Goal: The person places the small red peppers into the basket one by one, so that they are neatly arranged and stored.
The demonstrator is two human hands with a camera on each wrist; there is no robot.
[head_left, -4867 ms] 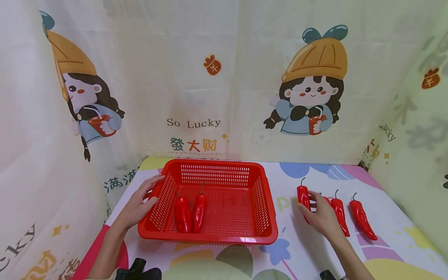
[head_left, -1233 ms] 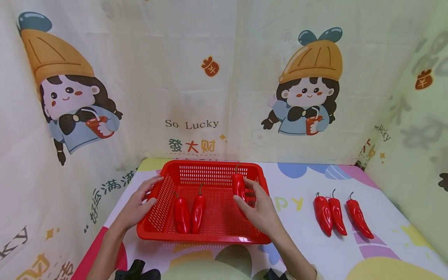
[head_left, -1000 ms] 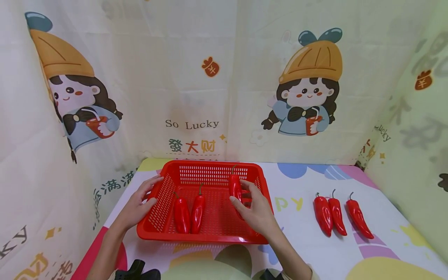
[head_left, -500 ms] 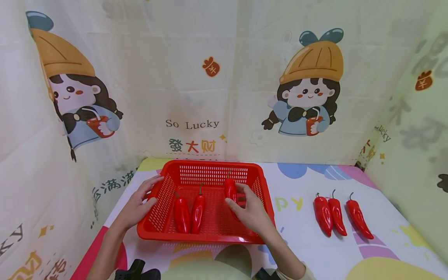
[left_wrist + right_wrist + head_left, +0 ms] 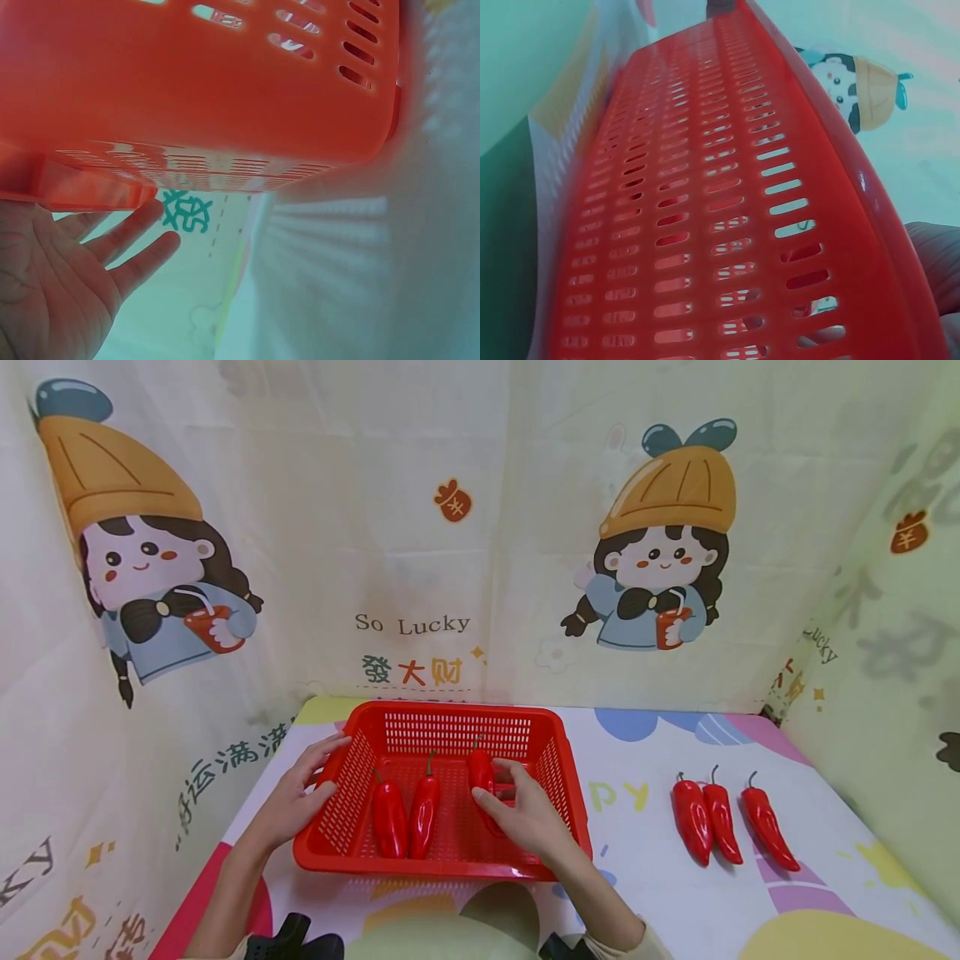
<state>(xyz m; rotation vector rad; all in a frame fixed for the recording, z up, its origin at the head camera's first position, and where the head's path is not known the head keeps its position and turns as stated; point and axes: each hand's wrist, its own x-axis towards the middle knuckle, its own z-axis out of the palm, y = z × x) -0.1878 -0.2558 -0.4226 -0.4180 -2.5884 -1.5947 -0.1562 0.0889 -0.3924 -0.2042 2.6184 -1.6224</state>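
In the head view a red slotted plastic basket (image 5: 442, 867) stands on the table. My left hand (image 5: 296, 797) rests at its left rim. The left wrist view shows that hand (image 5: 60, 285) with fingers extended and spread beside the basket wall (image 5: 225, 97). Over the basket's interior, my right hand (image 5: 528, 814) holds a red chili pepper (image 5: 480, 768) between thumb and fingers, stem upward. Left of it, two red chili peppers, one (image 5: 390, 822) and another (image 5: 424, 818), lie side by side in the basket. In the right wrist view the basket wall (image 5: 705, 187) hides most of the right hand.
Three more red chili peppers, a left one (image 5: 692, 820), a middle one (image 5: 723, 822) and a right one (image 5: 771, 828), lie on the patterned tabletop (image 5: 637, 893) right of the basket. A printed curtain (image 5: 510, 568) encloses the table's back and sides.
My right hand has taken the chili pepper from the table at the right and carried it left over the basket, then further left and lower. My left hand stays at the rim.
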